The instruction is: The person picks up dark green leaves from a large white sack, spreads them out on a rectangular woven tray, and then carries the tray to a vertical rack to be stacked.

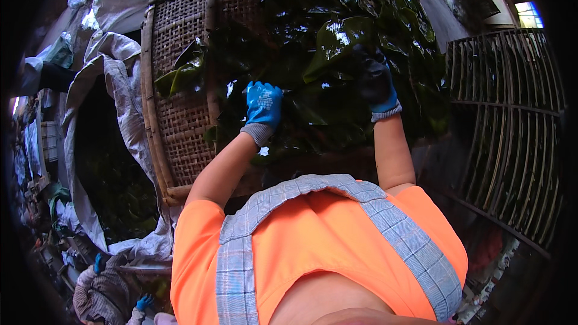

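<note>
Gloved hands over a heap of large, glossy dark-green leaves (325,69).
Left hand (263,106), blue glove with grey cuff, fingers curled at heap's near side, can't tell if gripping; right hand (377,83), blue glove with darkened fingers, at heap's right part beside a broad leaf, grip unclear; heap sits ahead of person, right of brown woven-bamboo panel (180,35); open whitish plastic sack (125,99) further left.
</note>
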`<action>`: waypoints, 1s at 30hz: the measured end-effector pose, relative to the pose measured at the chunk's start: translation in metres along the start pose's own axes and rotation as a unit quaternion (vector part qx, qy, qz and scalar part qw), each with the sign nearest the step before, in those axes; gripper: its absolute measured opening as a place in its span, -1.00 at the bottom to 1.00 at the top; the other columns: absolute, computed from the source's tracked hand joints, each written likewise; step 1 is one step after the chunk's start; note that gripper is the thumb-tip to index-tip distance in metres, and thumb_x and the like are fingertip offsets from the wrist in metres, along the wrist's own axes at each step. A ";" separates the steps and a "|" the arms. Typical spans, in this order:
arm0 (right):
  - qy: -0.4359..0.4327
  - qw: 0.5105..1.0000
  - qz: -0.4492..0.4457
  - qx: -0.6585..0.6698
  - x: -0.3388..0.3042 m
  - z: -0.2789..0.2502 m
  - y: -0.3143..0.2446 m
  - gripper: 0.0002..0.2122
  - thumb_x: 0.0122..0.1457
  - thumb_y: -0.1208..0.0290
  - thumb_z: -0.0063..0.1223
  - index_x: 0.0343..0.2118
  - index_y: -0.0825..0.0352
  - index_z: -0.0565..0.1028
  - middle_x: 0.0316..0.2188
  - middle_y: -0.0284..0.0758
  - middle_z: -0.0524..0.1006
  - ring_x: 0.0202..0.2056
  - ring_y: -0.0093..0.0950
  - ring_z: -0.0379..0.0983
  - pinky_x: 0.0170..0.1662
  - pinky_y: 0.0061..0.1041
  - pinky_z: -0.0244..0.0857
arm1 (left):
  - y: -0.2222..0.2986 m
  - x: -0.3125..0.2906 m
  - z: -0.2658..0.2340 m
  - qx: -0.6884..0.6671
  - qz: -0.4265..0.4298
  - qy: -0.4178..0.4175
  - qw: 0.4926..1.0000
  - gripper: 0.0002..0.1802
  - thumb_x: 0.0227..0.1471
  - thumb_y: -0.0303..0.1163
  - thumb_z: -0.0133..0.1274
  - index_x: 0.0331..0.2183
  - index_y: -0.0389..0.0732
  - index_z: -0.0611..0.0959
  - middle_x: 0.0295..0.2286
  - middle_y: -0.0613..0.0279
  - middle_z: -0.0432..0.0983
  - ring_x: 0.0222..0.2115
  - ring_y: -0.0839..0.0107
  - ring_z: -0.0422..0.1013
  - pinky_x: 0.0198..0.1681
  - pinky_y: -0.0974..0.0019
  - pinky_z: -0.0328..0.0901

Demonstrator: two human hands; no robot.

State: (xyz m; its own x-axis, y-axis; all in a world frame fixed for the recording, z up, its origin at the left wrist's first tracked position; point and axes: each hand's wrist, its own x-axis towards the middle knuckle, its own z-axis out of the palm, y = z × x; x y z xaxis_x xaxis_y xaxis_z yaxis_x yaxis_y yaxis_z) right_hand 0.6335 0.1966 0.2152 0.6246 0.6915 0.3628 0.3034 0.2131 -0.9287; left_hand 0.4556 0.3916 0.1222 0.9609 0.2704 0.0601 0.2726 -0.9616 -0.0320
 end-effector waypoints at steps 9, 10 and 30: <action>0.031 0.998 0.054 0.021 0.012 -0.001 0.020 -0.69 0.10 0.64 -0.20 -0.06 0.43 0.40 -0.09 -0.25 0.46 -0.08 -0.39 0.40 0.00 -0.49 0.26 | -0.083 0.040 -0.026 -0.236 -0.398 0.102 0.881 -0.25 -0.09 0.12 0.05 0.00 -0.21 0.34 -0.20 -0.06 0.39 -0.29 0.04 0.44 -0.28 0.07 0.36; 0.018 0.999 0.028 0.027 0.015 0.007 0.022 -0.69 0.08 0.64 -0.18 -0.08 0.43 0.41 -0.10 -0.25 0.46 -0.08 -0.39 0.40 0.00 -0.50 0.26 | -0.091 0.047 -0.020 -0.199 -0.424 0.061 0.882 -0.20 -0.10 0.13 0.06 0.05 -0.18 0.28 -0.21 -0.03 0.38 -0.30 0.04 0.44 -0.29 0.07 0.37; -0.186 0.937 0.270 0.123 0.153 0.091 0.036 -0.69 0.06 0.56 -0.02 -0.07 0.34 0.42 -0.22 -0.33 0.52 -0.20 -0.50 0.46 -0.15 -0.52 0.36 | -0.120 0.023 0.051 -0.429 -0.296 0.217 0.825 -0.38 -0.08 -0.32 0.13 0.02 -0.33 0.34 -0.15 -0.15 0.37 -0.12 -0.04 0.33 -0.06 0.15 0.28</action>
State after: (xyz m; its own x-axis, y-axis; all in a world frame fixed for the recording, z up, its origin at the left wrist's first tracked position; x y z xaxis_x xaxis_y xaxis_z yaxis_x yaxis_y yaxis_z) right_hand 0.6749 0.3728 0.2305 0.3321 0.9272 -0.1735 -0.1879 -0.1152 -0.9754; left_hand 0.4476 0.5160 0.0768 0.5125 0.8417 0.1697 0.3734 -0.3964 0.8387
